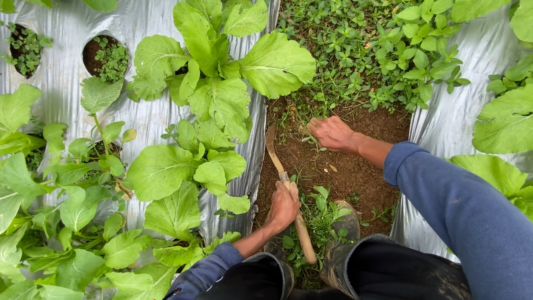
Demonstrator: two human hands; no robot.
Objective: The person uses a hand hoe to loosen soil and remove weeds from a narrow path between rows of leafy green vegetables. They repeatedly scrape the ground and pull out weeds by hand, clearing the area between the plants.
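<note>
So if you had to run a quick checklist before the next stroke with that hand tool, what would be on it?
1. Left hand gripping the tool's wooden handle: ok.
2. Blade resting on bare soil, off the silver plastic mulch: ok.
3. Right hand away from the blade: ok.
4. Leafy crop plants clear of the blade: ok, though close.
5. Boots behind the blade: ok.
6. Blade sharpness: cannot tell.

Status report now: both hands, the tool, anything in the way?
Left hand shut on hand sickle, blade at soil. Right hand gripping weeds at furrow edge. Silver mulch film close on both sides.
</note>
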